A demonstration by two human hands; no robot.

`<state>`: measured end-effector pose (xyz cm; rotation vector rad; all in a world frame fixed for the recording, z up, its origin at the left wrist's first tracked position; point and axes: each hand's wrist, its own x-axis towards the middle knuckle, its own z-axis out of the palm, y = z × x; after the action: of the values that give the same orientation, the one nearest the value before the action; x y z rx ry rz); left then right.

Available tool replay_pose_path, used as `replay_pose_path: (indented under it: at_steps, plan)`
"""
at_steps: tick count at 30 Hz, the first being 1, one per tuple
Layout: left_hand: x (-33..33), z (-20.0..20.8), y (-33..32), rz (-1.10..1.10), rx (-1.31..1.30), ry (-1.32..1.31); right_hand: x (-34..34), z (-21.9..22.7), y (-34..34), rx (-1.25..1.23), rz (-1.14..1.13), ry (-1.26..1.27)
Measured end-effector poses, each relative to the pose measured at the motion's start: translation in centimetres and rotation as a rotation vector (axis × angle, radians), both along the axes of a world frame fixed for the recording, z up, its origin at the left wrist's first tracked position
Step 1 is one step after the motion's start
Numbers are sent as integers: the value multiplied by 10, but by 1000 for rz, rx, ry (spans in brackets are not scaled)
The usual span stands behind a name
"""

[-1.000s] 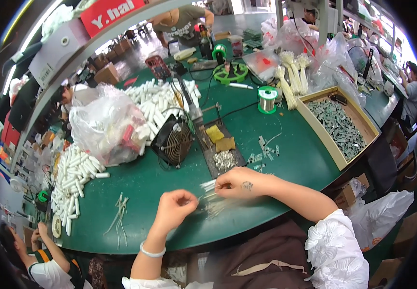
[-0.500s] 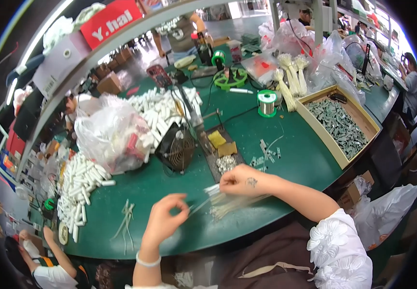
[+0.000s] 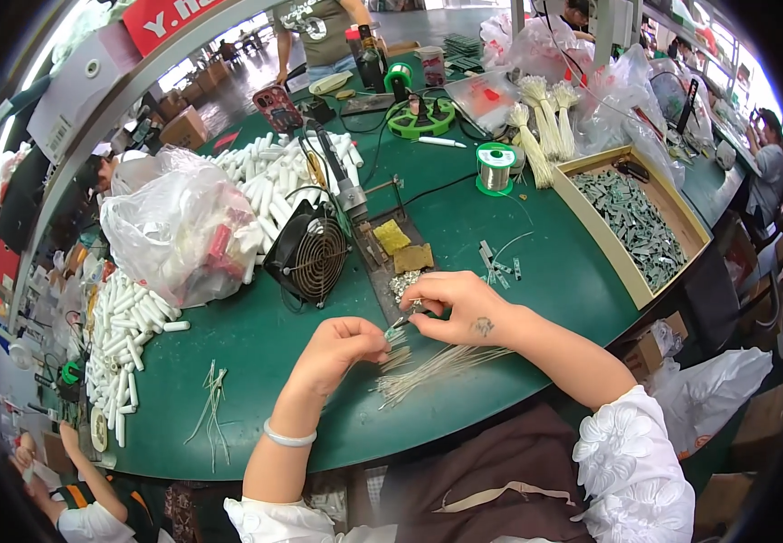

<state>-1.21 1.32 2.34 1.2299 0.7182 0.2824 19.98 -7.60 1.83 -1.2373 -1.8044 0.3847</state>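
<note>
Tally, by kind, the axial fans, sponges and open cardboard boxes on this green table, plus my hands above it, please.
Axial fan: 1
Sponges (yellow sponge, tan sponge): 2
Open cardboard box: 1
Hands (left hand, right hand): 2
Total: 6

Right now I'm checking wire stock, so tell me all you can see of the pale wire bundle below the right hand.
The pale wire bundle is many thin, cream-white strands with a plastic look, lying loose on the green table. Its left ends fan out; its right ends narrow toward the right forearm. No tie shows. Whether the forearm touches it is unclear.
</note>
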Motion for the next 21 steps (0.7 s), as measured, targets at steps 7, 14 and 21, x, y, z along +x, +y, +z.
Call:
replay_pose_path:
  at_steps: [7,14,21]
  plan:
    - [-2,-2,2,-11,-111,-29,-5,-1,2,26,56,-52]
    - [4,-4,-10,160,256,0,-14,4,0,-142,-31,43]
    - [10,-1,-22,170,361,36,-24,3,-2,-119,-137,94]
